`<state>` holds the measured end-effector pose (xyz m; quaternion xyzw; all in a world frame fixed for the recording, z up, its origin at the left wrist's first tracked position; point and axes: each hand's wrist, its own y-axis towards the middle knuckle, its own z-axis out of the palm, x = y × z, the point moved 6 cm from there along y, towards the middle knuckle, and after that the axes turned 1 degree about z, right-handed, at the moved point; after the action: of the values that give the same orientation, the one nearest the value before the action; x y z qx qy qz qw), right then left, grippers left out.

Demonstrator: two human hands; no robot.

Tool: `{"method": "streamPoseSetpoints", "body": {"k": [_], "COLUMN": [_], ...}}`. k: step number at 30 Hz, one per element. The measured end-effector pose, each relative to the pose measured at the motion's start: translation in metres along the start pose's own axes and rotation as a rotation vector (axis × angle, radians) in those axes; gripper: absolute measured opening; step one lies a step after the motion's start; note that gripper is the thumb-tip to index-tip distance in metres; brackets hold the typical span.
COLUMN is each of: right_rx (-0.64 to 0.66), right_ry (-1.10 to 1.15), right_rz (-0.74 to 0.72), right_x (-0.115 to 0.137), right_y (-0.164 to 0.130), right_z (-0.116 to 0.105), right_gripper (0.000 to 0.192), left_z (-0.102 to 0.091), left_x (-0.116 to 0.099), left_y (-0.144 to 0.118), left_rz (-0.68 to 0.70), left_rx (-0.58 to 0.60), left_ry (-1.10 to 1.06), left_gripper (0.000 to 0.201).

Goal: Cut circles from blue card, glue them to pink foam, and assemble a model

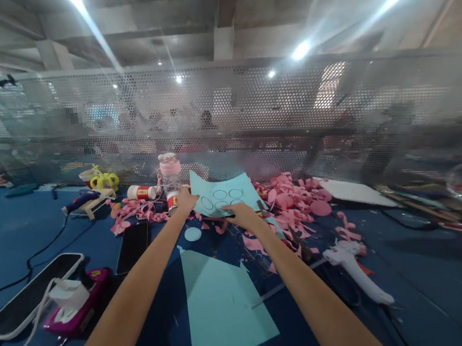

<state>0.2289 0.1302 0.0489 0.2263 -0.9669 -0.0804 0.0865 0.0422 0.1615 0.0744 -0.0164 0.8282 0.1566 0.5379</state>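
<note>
Forearms (138,292): mine, flanking a loose blue sheet (222,311)
Circle-marked paper (226,187): ahead, beside pink scraps (290,199)
Left hand (185,201): I pinch its left edge
Right hand (243,216): at its lower edge; grip, I can't tell

Bare arms (143,282) stretched forward, converging; left hand (185,200) slightly farther out than right hand (244,216).

the left hand (186,199) holds the left edge of a pale blue sheet (238,181) marked with drawn circles (220,195), and the right hand (243,216) is at its lower edge. nearer lie a small blue disc (192,234) and a larger cut sheet (224,305), with a white glue gun (355,276) to the right.
</note>
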Motion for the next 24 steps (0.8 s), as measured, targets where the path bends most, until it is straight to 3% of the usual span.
{"method": "streamPoseSetpoints", "body": {"k": [4, 11, 24], "right_rx": [0.049, 0.113, 0.046], "right_ry": [-0.025, -0.077, -0.153], "right_rz": [-0.039, 0.061, 0.330], "right_x": [0.003, -0.008, -0.033], "right_y": [0.001, 0.001, -0.002], "right_z": [0.013, 0.026, 0.033], "right_gripper": [0.061, 0.072, 0.082], "left_z": [-0.005, -0.025, -0.043], "left_x": [0.004, -0.005, -0.002], "left_y": [0.006, 0.013, 0.014], "left_rz": [0.069, 0.206, 0.300], "left_rx": [0.004, -0.061, -0.210], "left_ry": [0.191, 0.302, 0.504], "left_gripper": [0.027, 0.020, 0.033]}}
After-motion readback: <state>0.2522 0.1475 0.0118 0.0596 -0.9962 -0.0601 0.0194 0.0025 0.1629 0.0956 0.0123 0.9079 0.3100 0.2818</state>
